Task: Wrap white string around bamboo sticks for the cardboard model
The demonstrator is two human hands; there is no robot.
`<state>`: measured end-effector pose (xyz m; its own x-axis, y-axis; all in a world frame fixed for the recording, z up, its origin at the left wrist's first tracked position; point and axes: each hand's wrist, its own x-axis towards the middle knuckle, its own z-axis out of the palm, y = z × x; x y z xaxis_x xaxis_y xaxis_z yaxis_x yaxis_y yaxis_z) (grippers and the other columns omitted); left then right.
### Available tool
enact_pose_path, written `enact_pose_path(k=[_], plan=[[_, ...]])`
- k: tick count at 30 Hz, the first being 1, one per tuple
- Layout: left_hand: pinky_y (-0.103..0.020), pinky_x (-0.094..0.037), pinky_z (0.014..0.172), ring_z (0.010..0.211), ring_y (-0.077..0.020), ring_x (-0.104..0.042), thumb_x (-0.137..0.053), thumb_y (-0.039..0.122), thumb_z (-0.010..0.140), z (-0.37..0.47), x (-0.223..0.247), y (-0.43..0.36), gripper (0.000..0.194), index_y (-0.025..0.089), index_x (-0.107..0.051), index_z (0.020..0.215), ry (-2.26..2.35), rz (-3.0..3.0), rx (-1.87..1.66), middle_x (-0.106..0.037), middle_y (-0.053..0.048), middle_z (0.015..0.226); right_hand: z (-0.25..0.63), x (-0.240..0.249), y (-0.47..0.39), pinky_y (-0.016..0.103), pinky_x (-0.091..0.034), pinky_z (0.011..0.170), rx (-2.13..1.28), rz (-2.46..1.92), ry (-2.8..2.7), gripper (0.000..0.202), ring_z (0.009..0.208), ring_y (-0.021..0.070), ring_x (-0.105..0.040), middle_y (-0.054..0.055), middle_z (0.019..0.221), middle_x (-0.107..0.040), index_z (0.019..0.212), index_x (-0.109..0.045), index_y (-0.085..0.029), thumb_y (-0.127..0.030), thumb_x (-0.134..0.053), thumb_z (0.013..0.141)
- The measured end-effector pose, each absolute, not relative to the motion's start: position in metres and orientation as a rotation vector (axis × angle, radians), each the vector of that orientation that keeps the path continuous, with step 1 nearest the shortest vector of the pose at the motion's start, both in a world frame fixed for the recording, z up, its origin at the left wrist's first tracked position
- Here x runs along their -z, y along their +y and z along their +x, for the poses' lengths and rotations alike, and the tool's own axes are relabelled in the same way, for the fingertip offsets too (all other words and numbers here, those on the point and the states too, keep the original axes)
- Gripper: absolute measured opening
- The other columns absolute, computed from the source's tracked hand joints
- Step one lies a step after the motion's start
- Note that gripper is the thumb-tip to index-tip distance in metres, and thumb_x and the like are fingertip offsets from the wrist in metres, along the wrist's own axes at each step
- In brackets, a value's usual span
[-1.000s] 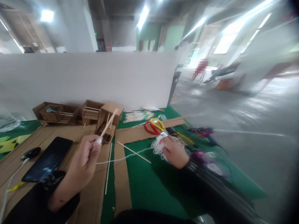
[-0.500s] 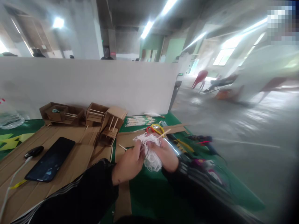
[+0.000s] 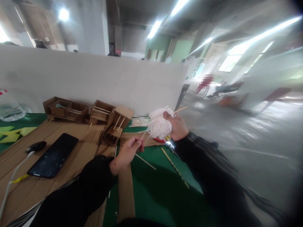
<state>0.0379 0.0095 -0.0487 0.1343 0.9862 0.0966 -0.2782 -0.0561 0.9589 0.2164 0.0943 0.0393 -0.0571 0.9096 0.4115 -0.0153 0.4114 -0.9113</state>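
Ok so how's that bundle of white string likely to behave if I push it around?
The white string is probably floppy, since its loops bulge loosely beside the right hand. It looks light for its size, being thin, soft-looking strands. It may tangle or drag, as a strand stretches toward the left hand.

Bright ceiling lights (image 3: pixel 154 29), right side seemingly blurred.

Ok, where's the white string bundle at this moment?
In the head view, just right of centre: the white string bundle is in the right hand, with a strand running to the left hand.
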Motion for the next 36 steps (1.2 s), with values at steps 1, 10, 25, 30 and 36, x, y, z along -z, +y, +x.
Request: enact_pose_path(k=[1, 10, 25, 30, 36], plan=[[-0.03, -0.047, 0.078, 0.072, -0.0131, -0.059, -0.06, 0.038, 0.082, 0.039, 0.048, 0.008, 0.022, 0.017, -0.058, 0.086, 0.831, 1.082, -1.277, -0.059, 0.0, 0.077, 0.215, -0.037, 0.098, 0.032, -0.051, 0.064, -0.877, -0.866, -1.433, 0.02, 0.067, 0.0184, -0.061, 0.0, 0.07, -0.061, 0.083, -0.056, -0.021, -0.04, -0.061, 0.078], [-0.031, -0.046, 0.082, 0.082, -0.0157, -0.059, -0.061, 0.032, 0.082, 0.037, 0.045, 0.006, 0.017, 0.016, -0.057, 0.079, 0.711, 0.904, -1.263, -0.061, -0.003, 0.081, 0.21, -0.01, 0.106, 0.041, -0.041, 0.091, -0.319, -0.847, -1.938, 0.017, 0.095, 0.025, -0.053, 0.008, 0.098, -0.06, 0.094, -0.065, -0.021, -0.018, -0.053, 0.082], [-0.024, -0.047, 0.072, 0.071, -0.0116, -0.056, -0.059, 0.029, 0.084, 0.031, 0.034, 0.003, 0.017, 0.015, -0.058, 0.075, 0.711, 0.91, -1.322, -0.058, 0.0, 0.075, 0.223, 0.016, 0.048, 0.03, -0.038, 0.058, 0.212, -0.672, -2.968, 0.024, 0.069, 0.0184, -0.055, 0.009, 0.092, -0.061, 0.091, -0.061, -0.018, -0.038, -0.049, 0.086], [-0.027, -0.049, 0.075, 0.083, -0.0144, -0.059, -0.059, 0.035, 0.083, 0.028, 0.04, 0.005, 0.018, 0.018, -0.058, 0.086, 0.829, 0.919, -1.354, -0.061, -0.003, 0.093, 0.225, 0.017, 0.071, 0.03, -0.035, 0.06, 0.231, -0.789, -2.919, 0.018, 0.067, 0.0177, -0.055, 0.008, 0.085, -0.064, 0.086, -0.064, -0.019, -0.03, -0.051, 0.088], [-0.031, -0.049, 0.066, 0.077, -0.0182, -0.061, -0.059, 0.035, 0.082, 0.025, 0.062, -0.001, 0.021, 0.018, -0.06, 0.094, 1.078, 1.094, -1.241, -0.064, -0.007, 0.093, 0.231, -0.019, 0.173, 0.033, -0.039, 0.074, 0.35, -1.099, -2.728, 0.026, 0.084, 0.0215, -0.059, 0.013, 0.098, -0.063, 0.095, -0.064, -0.015, -0.031, -0.044, 0.094]])
